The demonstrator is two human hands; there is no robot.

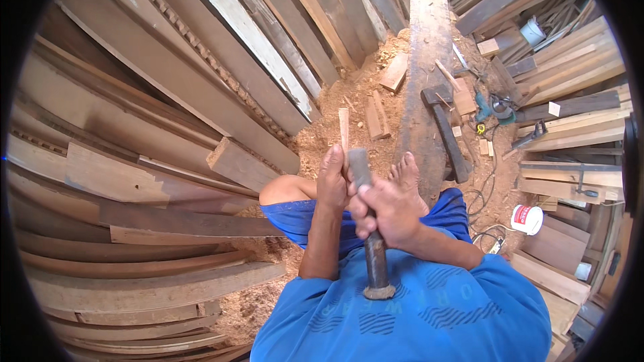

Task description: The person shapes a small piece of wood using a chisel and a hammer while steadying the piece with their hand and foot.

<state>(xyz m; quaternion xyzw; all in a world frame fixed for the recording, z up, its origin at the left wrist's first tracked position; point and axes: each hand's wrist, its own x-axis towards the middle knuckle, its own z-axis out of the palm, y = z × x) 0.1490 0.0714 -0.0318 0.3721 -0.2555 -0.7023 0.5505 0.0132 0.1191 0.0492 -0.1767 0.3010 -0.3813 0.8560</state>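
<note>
The thin wood strip (344, 124) stands nearly upright in front of the person, pinched near its lower end between the thumb and fingers of the left hand (331, 181). The right hand (391, 211) is wrapped around the middle of a broad chisel (376, 255), its grey blade pointing up and away, just beside the strip; whether the left fingertips also touch the blade is too blurred to tell. The strip looks light, dry and fairly stiff, likely to split along its grain, so a pinch low down suits it. The chisel should be heavier and rigid, best held around its dark, rounded handle, well below the edge; the handle's butt looks frayed and fibrous. Beyond, a long, worn plank (421, 60) with a rough, stained face lies among loose, curly wood shavings (327, 108).
</note>
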